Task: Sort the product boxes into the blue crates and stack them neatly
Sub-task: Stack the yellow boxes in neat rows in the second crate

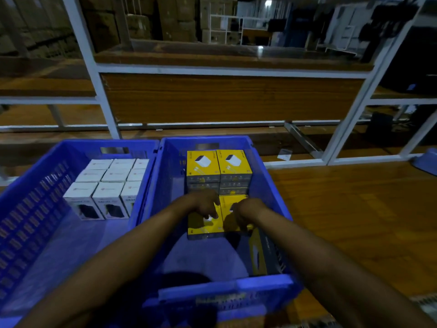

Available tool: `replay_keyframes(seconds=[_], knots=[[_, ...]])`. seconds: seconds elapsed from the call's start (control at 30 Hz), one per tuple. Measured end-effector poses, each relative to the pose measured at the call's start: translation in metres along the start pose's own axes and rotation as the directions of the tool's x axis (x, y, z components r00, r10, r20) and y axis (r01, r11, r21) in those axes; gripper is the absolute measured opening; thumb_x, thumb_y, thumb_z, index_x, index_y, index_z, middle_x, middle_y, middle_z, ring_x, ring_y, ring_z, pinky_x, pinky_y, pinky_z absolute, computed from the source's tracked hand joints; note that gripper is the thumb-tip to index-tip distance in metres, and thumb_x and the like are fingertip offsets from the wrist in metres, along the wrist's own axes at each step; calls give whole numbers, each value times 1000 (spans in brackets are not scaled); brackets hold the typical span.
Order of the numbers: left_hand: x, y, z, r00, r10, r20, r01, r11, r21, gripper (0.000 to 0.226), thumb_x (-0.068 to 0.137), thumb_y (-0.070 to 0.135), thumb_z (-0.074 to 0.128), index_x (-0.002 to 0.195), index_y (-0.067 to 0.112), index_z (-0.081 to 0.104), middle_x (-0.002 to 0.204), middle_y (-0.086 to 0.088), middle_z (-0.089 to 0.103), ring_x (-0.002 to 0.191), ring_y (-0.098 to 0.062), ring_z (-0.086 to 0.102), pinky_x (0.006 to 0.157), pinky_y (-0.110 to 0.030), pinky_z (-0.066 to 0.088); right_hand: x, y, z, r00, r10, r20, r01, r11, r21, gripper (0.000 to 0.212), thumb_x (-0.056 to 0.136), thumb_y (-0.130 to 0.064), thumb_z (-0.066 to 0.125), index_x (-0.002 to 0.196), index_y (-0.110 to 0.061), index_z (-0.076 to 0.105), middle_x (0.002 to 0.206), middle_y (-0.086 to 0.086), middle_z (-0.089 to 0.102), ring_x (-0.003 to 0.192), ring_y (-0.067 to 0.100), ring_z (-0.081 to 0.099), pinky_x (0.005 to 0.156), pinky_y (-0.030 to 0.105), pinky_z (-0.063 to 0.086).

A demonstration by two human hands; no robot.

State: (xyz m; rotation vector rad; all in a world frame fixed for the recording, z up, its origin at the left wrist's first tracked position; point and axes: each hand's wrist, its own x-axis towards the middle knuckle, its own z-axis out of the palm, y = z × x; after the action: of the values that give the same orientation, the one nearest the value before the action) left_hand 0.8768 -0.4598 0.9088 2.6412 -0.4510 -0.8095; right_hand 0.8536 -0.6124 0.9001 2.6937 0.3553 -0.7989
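Observation:
Two blue crates stand side by side on the wooden floor. The left crate (pixel 35 190) holds several white boxes (pixel 107 185) in neat rows. In the right crate (pixel 272 185), yellow boxes (pixel 218 165) are stacked at the far end, with two more low yellow boxes in front of them. My left hand (pixel 207 203) rests with its fingers on the left low yellow box (pixel 204 227). My right hand (pixel 246 213) curls over the right low yellow box (pixel 233 201), its fingers hooked at the near edge. Another yellow box (pixel 257 254) leans on its side against the crate's right wall.
A white metal shelving frame (pixel 104 95) with wooden boards rises just behind the crates. Wooden floor (pixel 343 209) stretches to the right. A blue object (pixel 426 162) lies at the far right edge. Cardboard cartons are stacked in the dark background.

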Motion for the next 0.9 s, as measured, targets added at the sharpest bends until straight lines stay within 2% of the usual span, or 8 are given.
replay_keyframes(seconds=[0.1,0.2,0.3,0.43,0.53,0.67,0.77,0.9], knots=[[-1,9,8,993,75,93,-79,996,38,60,89,17,70,142,0,47,120,-16,69,98,-29,71,85,-40,56,-2,-14,12,999,33,32,-31,999,-42,34,85,-17,72,114,-2,64,127,12,61,112,39,60,91,50,54],[-2,10,12,981,113,154,-127,989,81,62,87,15,72,142,1,46,116,-14,71,96,-28,71,84,-42,56,-8,-17,12,992,117,49,-117,993,-10,66,91,-16,66,145,5,36,140,17,52,122,41,53,91,50,50],[-4,8,11,978,131,164,-150,983,108,69,85,21,76,144,3,44,116,-14,70,86,-23,69,83,-42,56,-8,-16,11,983,149,106,-157,986,65,79,90,-24,67,153,-2,24,146,15,46,127,40,49,89,54,46],[-7,8,7,977,139,161,-152,985,76,70,87,22,75,145,2,42,115,-15,70,91,-27,70,85,-44,56,-16,-6,-3,995,34,96,-41,996,76,70,87,-35,72,143,-3,45,146,12,49,115,35,56,86,40,49],[-8,4,1,987,119,106,-119,993,-2,61,91,22,70,143,2,45,126,-15,65,98,-33,70,86,-44,55,-11,12,-16,993,-20,118,-3,981,191,72,77,-48,79,134,-9,57,136,5,54,115,33,58,93,43,52],[-5,-10,-14,998,-25,-53,7,947,-321,27,95,5,58,121,0,62,102,-15,63,83,-29,69,73,-38,58,-4,29,-20,994,-112,16,96,909,406,53,75,-47,81,114,-13,70,132,1,60,116,27,59,99,44,51],[-7,-18,-21,990,-77,-121,-2,835,-551,11,100,10,52,104,2,60,89,-16,64,63,-22,61,52,-30,51,0,36,-16,980,-129,-154,197,774,601,34,76,-46,81,101,-24,72,120,-2,66,111,19,61,96,38,49],[-12,-18,-26,975,-134,-176,-22,733,-680,41,100,44,50,97,7,67,73,-7,62,59,-22,60,52,-27,49,7,40,-12,915,-57,-398,391,363,846,19,86,-23,76,100,-11,71,98,1,69,94,16,64,83,35,50]])
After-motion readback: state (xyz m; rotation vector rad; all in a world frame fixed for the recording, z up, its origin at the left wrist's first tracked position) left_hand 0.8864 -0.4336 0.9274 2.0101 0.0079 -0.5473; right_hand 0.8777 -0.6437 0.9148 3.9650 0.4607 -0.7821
